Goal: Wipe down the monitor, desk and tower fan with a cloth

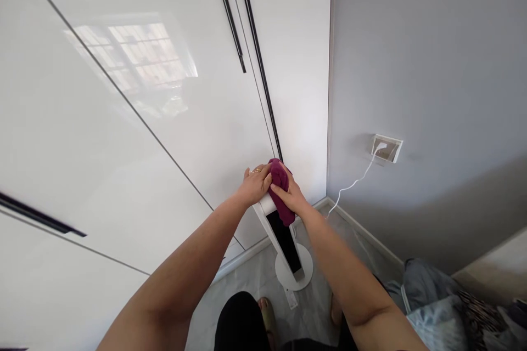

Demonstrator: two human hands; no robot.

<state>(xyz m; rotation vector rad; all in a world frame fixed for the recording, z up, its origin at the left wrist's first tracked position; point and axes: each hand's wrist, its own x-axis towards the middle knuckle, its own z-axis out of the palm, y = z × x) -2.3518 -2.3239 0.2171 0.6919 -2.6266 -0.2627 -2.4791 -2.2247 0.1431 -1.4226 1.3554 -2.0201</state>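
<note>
A slim white tower fan (268, 207) with a black front panel stands on a round base, close to the cabinet. My left hand (256, 184), with a ring on one finger, grips the top of it, fingers curled over the far edge. My right hand (293, 196) is closed around a folded purple cloth (280, 178) pressed on the fan's top right side. Part of the cloth hangs down over the upper front panel. My two thumbs come close together at the cloth. The fingertips of my right hand are partly hidden behind it.
Glossy white cabinet doors (173, 137) with long dark handles rise behind the fan. A white cord (349, 185) runs from a wall socket (387, 148) to the floor. A pile of clothes and fabric (436, 312) lies at lower right. A small white tag (291, 298) rests by the base.
</note>
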